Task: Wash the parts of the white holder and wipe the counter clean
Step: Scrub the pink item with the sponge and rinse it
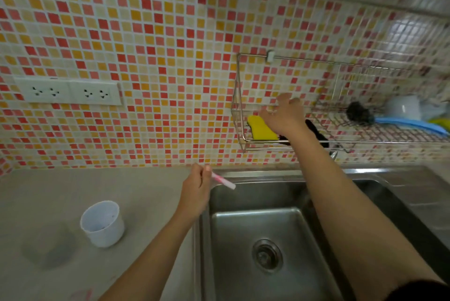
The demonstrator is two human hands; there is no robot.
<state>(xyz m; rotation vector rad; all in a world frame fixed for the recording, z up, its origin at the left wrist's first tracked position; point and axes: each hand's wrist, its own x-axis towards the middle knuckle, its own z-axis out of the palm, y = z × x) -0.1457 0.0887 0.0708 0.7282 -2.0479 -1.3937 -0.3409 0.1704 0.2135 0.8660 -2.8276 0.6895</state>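
Note:
A white cup-shaped holder part (102, 224) stands upright on the grey counter (146, 203), left of the steel sink (265, 239). My left hand (196, 191) hovers at the sink's left rim, fingers closed on a thin pink-and-white stick (223, 180) that points out over the basin. My right hand (283, 114) reaches up into the wall-mounted wire rack (239, 105), fingers spread just above a yellow sponge (261, 127) lying in the rack. Whether the fingers touch the sponge is hidden by the hand.
A black-bristled brush with a blue handle (379, 118) and a white cup (404, 107) lie further right in the rack. A double power socket (69, 92) sits on the tiled wall. A round damp mark (48, 249) shows on the counter.

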